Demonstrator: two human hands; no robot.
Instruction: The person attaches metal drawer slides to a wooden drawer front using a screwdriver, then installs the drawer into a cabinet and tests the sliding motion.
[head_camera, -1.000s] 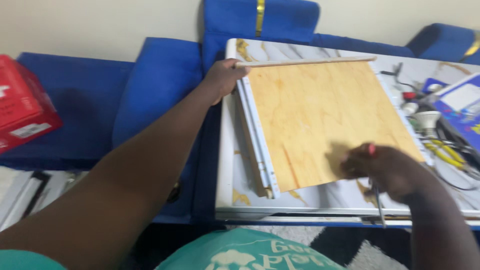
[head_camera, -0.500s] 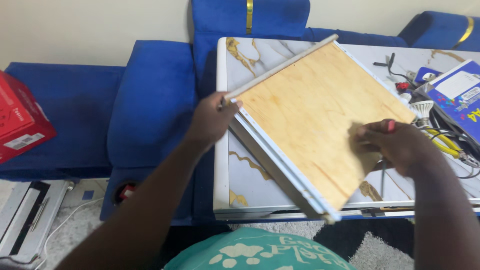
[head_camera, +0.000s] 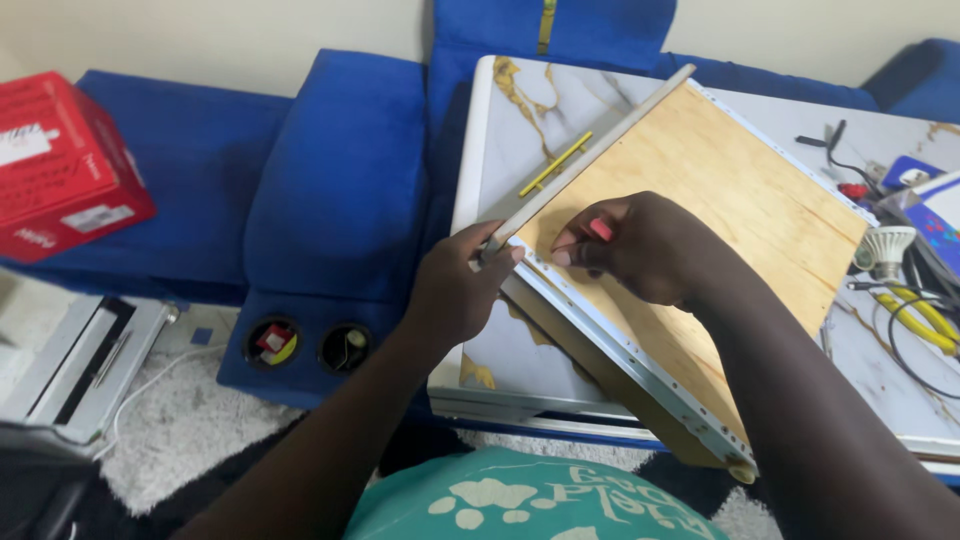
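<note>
Blue sofa (head_camera: 335, 190) behind a marble-patterned table (head_camera: 505, 130), red box (head_camera: 60, 160) on the sofa's far left. Plywood panel (head_camera: 720, 220) with a pale metal frame, lying askew across the table's middle, its near corner overhanging the front edge; a yellow strip (head_camera: 555, 165) lies by the table's left edge, pliers (head_camera: 915, 315) and a bulb (head_camera: 885, 250) at the right edge. Left hand (head_camera: 455, 295) grasping the frame's corner; right hand (head_camera: 640, 245) clenched just beside it, apparently pinching a small red-tipped tool (head_camera: 600, 229).

Bare marble tabletop (head_camera: 520, 130) left of the wooden panel (head_camera: 720, 230); right side crowded with pliers (head_camera: 915, 315), bulb (head_camera: 885, 250), cables (head_camera: 925, 370).
</note>
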